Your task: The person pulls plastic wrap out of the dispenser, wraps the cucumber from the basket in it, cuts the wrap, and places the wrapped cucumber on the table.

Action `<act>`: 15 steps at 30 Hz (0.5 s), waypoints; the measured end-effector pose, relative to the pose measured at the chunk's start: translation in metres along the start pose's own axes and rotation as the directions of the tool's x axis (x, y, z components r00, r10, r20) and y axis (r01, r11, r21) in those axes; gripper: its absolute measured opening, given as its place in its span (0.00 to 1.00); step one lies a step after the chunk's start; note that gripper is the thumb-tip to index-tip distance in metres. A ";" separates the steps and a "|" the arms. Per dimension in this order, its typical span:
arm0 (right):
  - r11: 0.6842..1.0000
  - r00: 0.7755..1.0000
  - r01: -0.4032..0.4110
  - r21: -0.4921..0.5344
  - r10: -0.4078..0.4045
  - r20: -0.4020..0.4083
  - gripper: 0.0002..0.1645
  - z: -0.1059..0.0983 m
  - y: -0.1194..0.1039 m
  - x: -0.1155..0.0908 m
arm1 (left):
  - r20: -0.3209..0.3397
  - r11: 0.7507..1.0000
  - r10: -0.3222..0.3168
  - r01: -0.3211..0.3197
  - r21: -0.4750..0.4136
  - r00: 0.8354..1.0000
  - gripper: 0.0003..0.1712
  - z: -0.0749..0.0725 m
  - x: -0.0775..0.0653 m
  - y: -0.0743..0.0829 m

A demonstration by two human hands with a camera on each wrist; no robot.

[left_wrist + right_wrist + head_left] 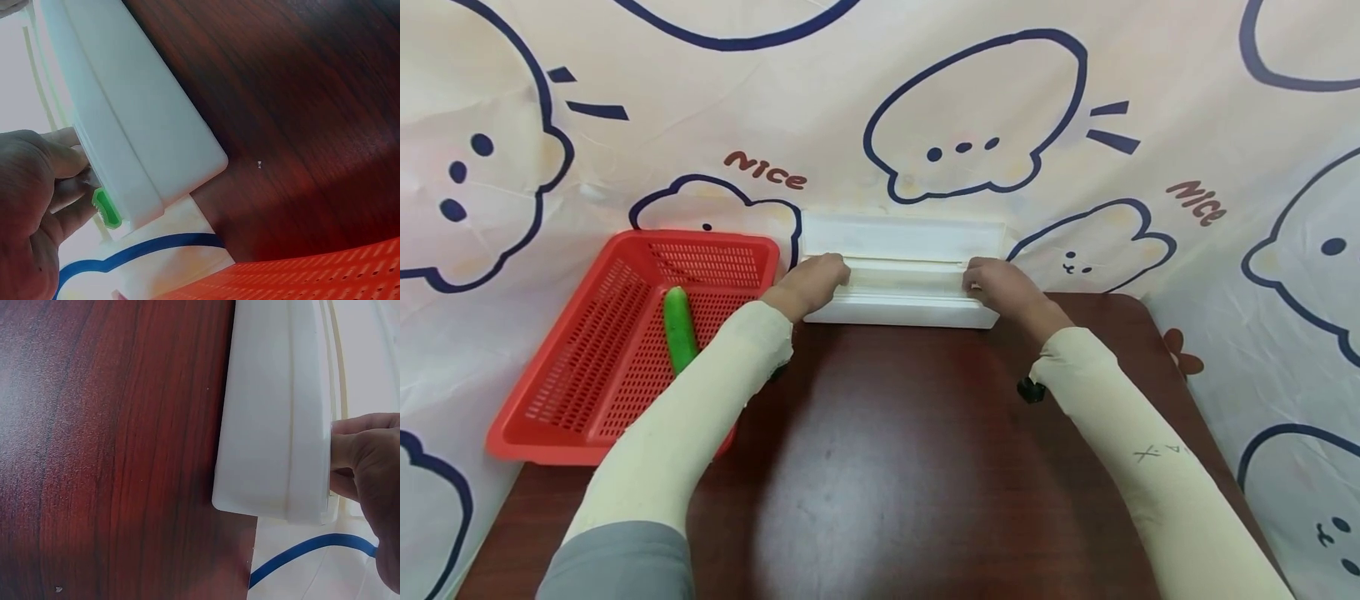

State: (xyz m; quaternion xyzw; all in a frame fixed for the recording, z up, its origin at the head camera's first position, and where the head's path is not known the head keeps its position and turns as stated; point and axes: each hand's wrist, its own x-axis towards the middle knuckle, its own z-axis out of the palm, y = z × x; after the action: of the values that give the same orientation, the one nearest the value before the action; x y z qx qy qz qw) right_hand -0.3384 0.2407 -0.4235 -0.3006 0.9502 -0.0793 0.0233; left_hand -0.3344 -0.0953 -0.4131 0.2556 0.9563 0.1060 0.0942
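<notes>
A long white cling film dispenser [902, 312] stands at the back of the table, its lid [902, 237] raised against the wall cloth. Pale, see-through cling film [906, 282] spans its opening between the hands. At the left end, my left hand [814, 282] has its fingers curled over the rim, pinching the film. A small green piece [106, 208] sits on the dispenser's end beside those fingers. My right hand [1000, 287] grips the film at the right end, thumb against fingers. In both wrist views the fingertips dip behind the white front wall and are partly hidden.
On the left is a red plastic basket [550, 429] holding a green cucumber [679, 327]. The dark brown wooden table [880, 467] stretches in front of the dispenser. Printed cloth [820, 108] covers the walls behind and at the sides.
</notes>
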 end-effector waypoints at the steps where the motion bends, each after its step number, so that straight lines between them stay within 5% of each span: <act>1: 1.000 1.000 0.002 -0.003 -0.002 -0.001 0.05 0.000 0.000 0.000 | 0.006 1.000 -0.011 0.011 -0.008 1.000 0.19 0.000 0.000 0.000; 9: 0.999 0.999 -0.021 0.045 0.019 0.050 0.10 -0.001 0.001 0.002 | 0.050 0.999 -0.008 0.009 -0.031 0.999 0.19 -0.002 -0.003 0.000; 15: 0.998 0.997 -0.061 0.023 0.059 0.053 0.13 -0.004 -0.001 -0.001 | 0.057 0.990 -0.065 0.072 -0.121 0.996 0.15 -0.001 -0.004 -0.003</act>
State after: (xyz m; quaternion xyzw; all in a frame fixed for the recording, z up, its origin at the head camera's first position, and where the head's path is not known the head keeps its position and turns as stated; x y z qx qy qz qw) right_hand -0.3368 0.2410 -0.4193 -0.2736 0.9568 -0.0823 0.0541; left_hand -0.3325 -0.1001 -0.4122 0.2189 0.9533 0.1547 0.1389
